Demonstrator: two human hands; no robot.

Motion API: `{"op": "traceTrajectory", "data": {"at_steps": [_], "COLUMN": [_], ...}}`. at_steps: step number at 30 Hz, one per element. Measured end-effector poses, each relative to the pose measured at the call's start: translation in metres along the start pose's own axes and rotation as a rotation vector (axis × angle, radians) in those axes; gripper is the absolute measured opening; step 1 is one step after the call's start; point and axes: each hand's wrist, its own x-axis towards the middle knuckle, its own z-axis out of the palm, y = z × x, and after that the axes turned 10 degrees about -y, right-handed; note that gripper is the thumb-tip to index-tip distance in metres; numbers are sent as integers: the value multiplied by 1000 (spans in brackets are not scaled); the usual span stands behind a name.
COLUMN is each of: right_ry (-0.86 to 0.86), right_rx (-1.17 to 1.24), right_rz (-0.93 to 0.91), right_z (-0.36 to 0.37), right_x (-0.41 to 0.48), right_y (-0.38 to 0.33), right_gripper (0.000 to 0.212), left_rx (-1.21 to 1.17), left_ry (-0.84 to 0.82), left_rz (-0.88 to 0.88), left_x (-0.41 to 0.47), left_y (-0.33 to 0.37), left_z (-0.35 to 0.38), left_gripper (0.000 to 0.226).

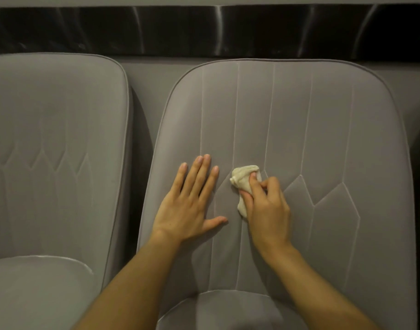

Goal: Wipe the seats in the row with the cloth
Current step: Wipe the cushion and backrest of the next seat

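Note:
Two grey upholstered seats stand side by side. The right seat's backrest (pixel 299 120) fills the middle and right, stitched with pale lines. My right hand (pixel 266 206) grips a bunched cream cloth (pixel 243 179) and holds it against that backrest near its centre. Just left of the cloth, my left hand (pixel 192 198) rests flat on the same backrest, fingers straight and spread. The right seat's cushion (pixel 228 310) shows at the bottom between my forearms.
The left seat's backrest (pixel 56 139) and its cushion (pixel 32 294) fill the left side, with a dark gap (pixel 139 139) between the two seats. A glossy black band (pixel 204 29) runs along the wall behind the row.

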Motion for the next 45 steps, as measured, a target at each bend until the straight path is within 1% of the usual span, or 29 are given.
{"op": "traceTrajectory", "data": {"at_steps": [2,6,8,11,15,18,21,24,25,27,28,29,30,32,35,37,39,41,43,44,45], "right_ry": [17,191,181,124,50,21,96,178,171,141,105,53,-9,-91,-159,-170,-117,24,175,214,218], "right_rx": [30,11,-58,-201,-183,-122,-79,-32,-53,-144,-171,-172,-153,-123,-95,-34,30,60,54,23,-19], "right_rz": [-37,-5,15,26,21,-2,-18,88,98,52,26,15,19,31,37,10,-16,10,56,65,71], "right_z": [-15,-36,-28,2,24,15,-1,-6,-3,13,23,31,38,46,43,36,25,10,-7,-14,-19], "right_x": [10,56,61,18,-42,-47,-28,1,2,-17,-35,-56,-77,-106,-117,-118,-109,-84,-43,-23,-8], "right_y": [-1,7,13,14,4,0,-1,1,2,3,2,0,-2,-4,-4,-1,1,4,10,15,19], "right_gripper": [41,41,39,36,39,40,41,42,42,36,38,47,57,65,66,65,53,38,37,38,40], "left_rx": [9,14,18,23,27,31,38,45,43,43,56,70,80,98,108,98,83,49,-1,-29,-59], "left_ry": [-15,-2,9,22,22,14,28,50,54,51,49,45,40,28,24,30,27,29,40,39,31], "left_rz": [-8,-5,-1,4,15,14,14,16,18,20,17,16,17,13,9,10,38,129,228,242,232], "left_x": [-1,1,-1,-1,-2,-5,-6,-6,-6,-7,-8,-8,-8,-10,-9,-10,-9,-10,-17,-23,-28], "left_y": [1,0,-1,0,0,1,3,3,3,3,3,3,3,4,4,3,2,7,22,32,42], "left_z": [2,4,3,1,0,2,4,5,5,4,4,3,2,2,0,0,2,7,18,25,31], "left_gripper": [97,97,96,97,95,93,91,91,91,91,90,89,89,88,88,88,88,90,95,97,98]}}
